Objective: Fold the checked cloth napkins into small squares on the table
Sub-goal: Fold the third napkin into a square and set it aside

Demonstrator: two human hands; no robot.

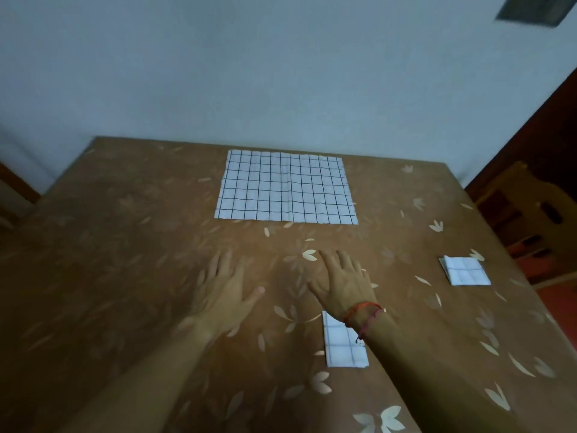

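A white napkin with a dark check [285, 186] lies spread flat at the far middle of the table. Two folded napkin squares are on the table: one [342, 345] near me, partly under my right wrist, and one [465, 270] at the right. My left hand [223, 285] and my right hand [342, 282] are stretched out over the bare table with fingers apart, short of the flat napkin's near edge. Neither hand holds anything. The left hand is blurred.
The table wears a brown cloth with pale leaf prints [125, 276]. A pale wall [281, 73] runs behind its far edge. A wooden chair [524, 214] stands beyond the right edge.
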